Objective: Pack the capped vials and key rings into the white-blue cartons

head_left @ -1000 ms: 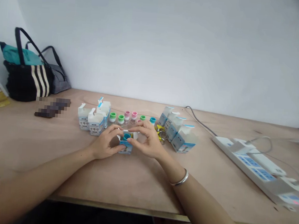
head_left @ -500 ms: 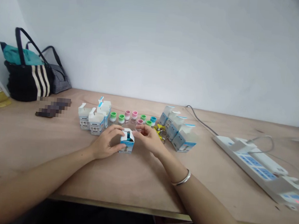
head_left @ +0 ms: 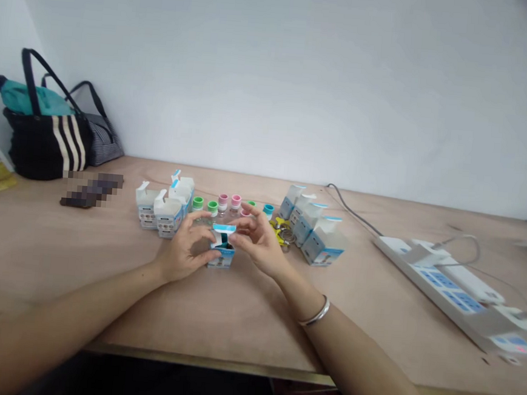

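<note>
Small open box [head_left: 220,261] upright on the counter [head_left: 244,330], between the left hand [head_left: 189,246] and the right hand [head_left: 260,243].
The left hand grips the box's side; the right curls at its raised flap [head_left: 223,228], though whether it pinches cannot be told. Uneven pressure could crease the flap or tip the box; the teal item [head_left: 224,240] inside could block closure. Capped jars [head_left: 236,202] crowd close behind the fingers; yellow-tagged rings [head_left: 283,230] and open boxes [head_left: 322,251] lie rightward.
</note>
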`<state>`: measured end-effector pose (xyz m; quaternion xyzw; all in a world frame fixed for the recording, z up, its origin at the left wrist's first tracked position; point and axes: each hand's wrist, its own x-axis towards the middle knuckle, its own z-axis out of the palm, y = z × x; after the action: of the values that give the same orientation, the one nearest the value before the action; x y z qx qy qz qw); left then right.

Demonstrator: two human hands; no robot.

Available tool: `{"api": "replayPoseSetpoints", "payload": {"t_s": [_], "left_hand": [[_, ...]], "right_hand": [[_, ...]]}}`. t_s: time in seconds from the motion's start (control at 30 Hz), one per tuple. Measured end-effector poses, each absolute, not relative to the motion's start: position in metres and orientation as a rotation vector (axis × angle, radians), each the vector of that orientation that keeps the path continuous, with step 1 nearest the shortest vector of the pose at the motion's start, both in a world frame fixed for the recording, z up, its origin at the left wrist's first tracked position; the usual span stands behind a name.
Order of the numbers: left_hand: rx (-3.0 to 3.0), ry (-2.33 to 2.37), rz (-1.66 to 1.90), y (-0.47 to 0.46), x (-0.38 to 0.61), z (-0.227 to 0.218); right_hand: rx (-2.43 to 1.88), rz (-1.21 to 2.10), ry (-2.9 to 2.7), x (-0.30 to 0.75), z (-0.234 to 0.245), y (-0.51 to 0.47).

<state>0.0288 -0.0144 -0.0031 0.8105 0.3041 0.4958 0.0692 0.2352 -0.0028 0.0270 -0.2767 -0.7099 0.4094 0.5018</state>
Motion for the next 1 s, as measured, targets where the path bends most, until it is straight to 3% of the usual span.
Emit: {"api": "replayPoseSetpoints", "payload": {"t_s": [0.23,0.67,0.83,1.0], "left_hand": [[2.116,0.722,1.579,-0.006,0.034,-0.015],[2.357,0.846,1.473,-0.009,0.028,-0.009],[2.488,0.914,1.45,-0.013,0.028,-0.004],[2.526,0.884,1.308,-0.016,0.027,0.006]], "right_hand": [[-0.621,0.554,-1.932,0.232,0.035,-0.012],[-0.666,0.119,-2.056,0.23,0.039,-0.019],[-0.629,0.135,-2.168,0.232,0.041,-0.019],[-0.639,0.435,-2.082,0.233,0.04,-0.012]]}}
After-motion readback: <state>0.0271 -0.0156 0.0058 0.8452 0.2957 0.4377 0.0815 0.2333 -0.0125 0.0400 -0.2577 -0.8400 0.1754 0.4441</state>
